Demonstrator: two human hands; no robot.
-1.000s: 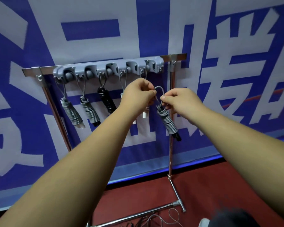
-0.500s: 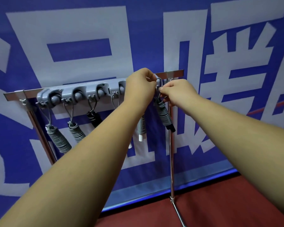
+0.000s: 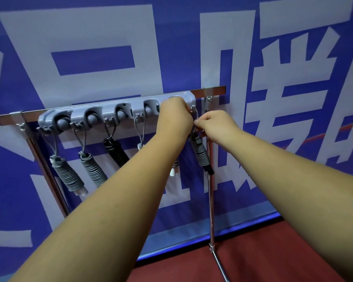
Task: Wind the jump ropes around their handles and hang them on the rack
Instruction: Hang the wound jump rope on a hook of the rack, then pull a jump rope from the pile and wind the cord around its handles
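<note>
A grey hook strip [image 3: 110, 110] runs along the metal rack's top bar [image 3: 212, 90]. A grey wound jump rope [image 3: 201, 152] with a black handle tip hangs under the strip's right end. Its loop sits over the rightmost hook [image 3: 193, 108]. My right hand [image 3: 214, 124] pinches that loop just below the hook. My left hand [image 3: 174, 117] grips the loop from the left, its fingers hidden. Several other wound ropes hang further left: two grey ones [image 3: 67, 174] [image 3: 93, 168], a black one [image 3: 116, 152], and a white-tipped one [image 3: 174, 169] mostly behind my left arm.
A blue and white banner [image 3: 90, 41] hangs close behind the rack. The rack's right upright [image 3: 211, 200] drops to a red floor [image 3: 263, 257], where a foot bar [image 3: 220, 263] runs toward me. The left upright [image 3: 47, 169] slants down behind the hanging ropes.
Both hands have lifted the grey wound rope up to the strip's right end. Its loop, held free in the air a second ago, now lies over the rightmost hook.
</note>
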